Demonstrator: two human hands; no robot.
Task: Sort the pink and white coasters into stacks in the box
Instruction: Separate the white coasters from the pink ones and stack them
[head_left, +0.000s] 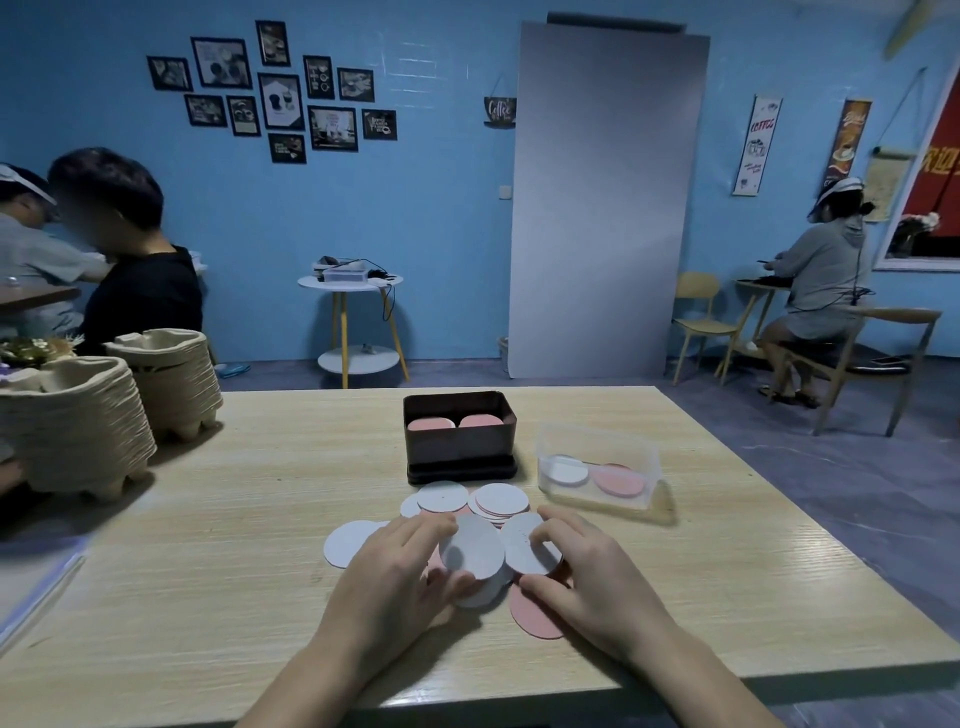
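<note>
The step in hand looks like picking white pieces out of the loose pile. The pile of round pink and white felt-like coasters (470, 501) lies on the pale wood-grain tabletop (234, 519), just in front of the dark brown rectangular box (460, 449), on the person's side of it.

The left grip (400, 566) pinches a white round coaster (472, 545) that tilts up off the pile, fingers on its upper edge and thumb beneath. The right grip (582, 566) curls round a second white coaster (532, 543), which touches the first. A pink coaster (535, 616) lies flat partly under that hand, farther from the box.

Two pink tops show side by side inside the brown box. To the right of the box stands a clear plastic tub (597, 441) with one white and one pink disc lying flat in it, near each other.

Next, I judge, each white piece must be lifted clear of its neighbours and carried forward to a white stack. No white stack shows in the brown box, so the drop point needs checking. The thin discs overlap, so a pinch may well drag a second piece along.
</note>
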